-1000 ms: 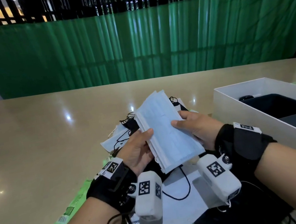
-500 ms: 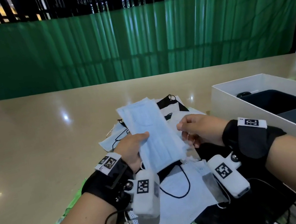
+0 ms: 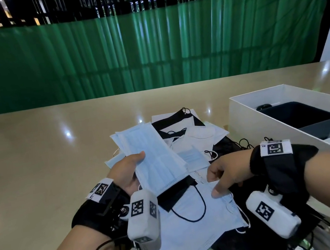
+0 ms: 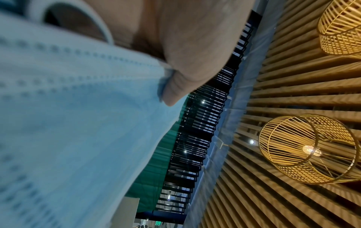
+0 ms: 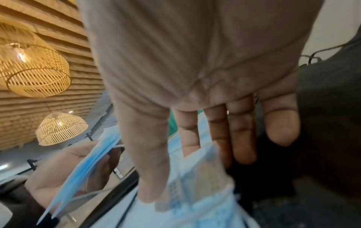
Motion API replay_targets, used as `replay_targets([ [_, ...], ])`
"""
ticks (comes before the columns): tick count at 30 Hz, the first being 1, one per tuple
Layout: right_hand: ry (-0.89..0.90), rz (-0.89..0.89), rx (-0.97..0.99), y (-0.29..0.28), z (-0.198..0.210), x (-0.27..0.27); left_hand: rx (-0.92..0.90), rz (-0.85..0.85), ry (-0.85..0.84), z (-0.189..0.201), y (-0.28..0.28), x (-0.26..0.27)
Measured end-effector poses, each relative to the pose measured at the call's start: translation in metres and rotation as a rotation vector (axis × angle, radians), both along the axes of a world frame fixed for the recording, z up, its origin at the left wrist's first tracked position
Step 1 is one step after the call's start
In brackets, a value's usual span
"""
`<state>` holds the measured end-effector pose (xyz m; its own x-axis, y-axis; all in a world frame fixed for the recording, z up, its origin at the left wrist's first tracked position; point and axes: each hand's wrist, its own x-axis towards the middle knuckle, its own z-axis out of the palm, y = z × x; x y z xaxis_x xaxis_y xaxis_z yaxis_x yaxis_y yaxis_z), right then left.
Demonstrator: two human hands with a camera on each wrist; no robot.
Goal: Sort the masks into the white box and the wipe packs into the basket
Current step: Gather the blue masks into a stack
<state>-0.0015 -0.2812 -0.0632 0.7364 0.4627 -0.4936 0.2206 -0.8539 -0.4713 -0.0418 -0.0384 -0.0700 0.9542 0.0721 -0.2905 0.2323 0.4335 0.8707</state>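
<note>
My left hand (image 3: 135, 164) grips a stack of light blue masks (image 3: 149, 155) above the pile, thumb on top; the left wrist view shows the thumb (image 4: 185, 69) pressed on the stack (image 4: 68, 123). My right hand (image 3: 214, 184) is low over the pile and pinches the edge of a blue mask (image 3: 188, 224) that lies on the table. In the right wrist view that mask's corner (image 5: 195, 177) sits between thumb and fingers (image 5: 242, 131). The white box (image 3: 245, 120) stands open at the right.
Black and white masks (image 3: 180, 120) with loose ear loops lie heaped between my hands and behind them. A dark grey bin (image 3: 301, 116) sits inside the white box. Bare beige table (image 3: 47, 165) stretches to the left and far side, ending at a green curtain.
My right hand let go of the blue stack and dropped to the mask on the table. My left hand keeps the stack alone, and the stack now points further left.
</note>
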Motion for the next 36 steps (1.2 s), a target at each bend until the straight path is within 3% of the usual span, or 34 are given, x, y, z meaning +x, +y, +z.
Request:
replay_targets([
  [7, -0.192, -0.003, 0.012, 0.003, 0.01, 0.003, -0.019, -0.028, 0.02, 0.011, -0.008, 0.001],
  [16, -0.539, -0.242, 0.188, -0.038, 0.079, 0.015, 0.021, -0.046, 0.091, 0.006, -0.023, 0.013],
  [23, -0.8, -0.458, 0.231, -0.067, 0.11, 0.022, 0.101, -0.032, 0.188, -0.019, -0.025, 0.021],
  [27, -0.997, -0.595, 0.362, -0.077, 0.131, 0.024, 0.14, -0.009, 0.22, -0.029, -0.022, 0.025],
  [31, -0.996, -0.639, 0.508, -0.063, 0.126, 0.029, 0.171, 0.006, 0.235, -0.032, -0.022, 0.024],
  [36, -0.734, -0.74, 0.661, -0.033, 0.083, 0.045, 0.162, 0.036, 0.216, -0.034, -0.02, 0.023],
])
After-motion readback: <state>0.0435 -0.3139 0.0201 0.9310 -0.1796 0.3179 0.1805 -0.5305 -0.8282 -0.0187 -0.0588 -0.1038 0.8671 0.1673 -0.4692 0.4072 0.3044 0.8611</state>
